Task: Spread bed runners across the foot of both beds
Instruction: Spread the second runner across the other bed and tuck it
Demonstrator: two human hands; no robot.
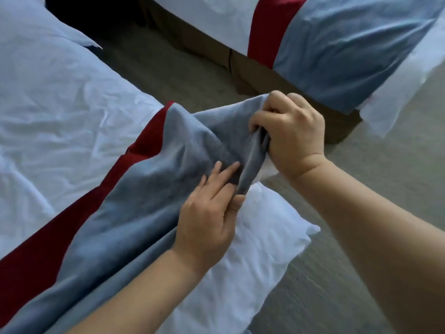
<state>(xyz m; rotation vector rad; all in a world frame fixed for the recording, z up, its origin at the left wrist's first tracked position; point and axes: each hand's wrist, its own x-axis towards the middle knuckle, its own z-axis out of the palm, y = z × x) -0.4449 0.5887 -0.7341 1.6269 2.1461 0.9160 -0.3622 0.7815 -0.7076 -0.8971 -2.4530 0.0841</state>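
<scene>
A grey-blue bed runner with a red band (134,208) lies bunched across the foot of the near bed (53,112), which has a white duvet. My right hand (291,133) grips the runner's raised far corner in a fist above the bed's corner. My left hand (212,213) lies on the runner just below, fingers straight on top and thumb tucked under a fold. A second runner (337,51), same grey-blue and red, lies flat across the foot of the far bed (212,13) at the top right and hangs over its side.
Beige carpet (361,297) fills the gap between the beds and the right side. The far bed has a brown skirt (255,71). The near bed's white duvet corner (260,237) sticks out under the runner.
</scene>
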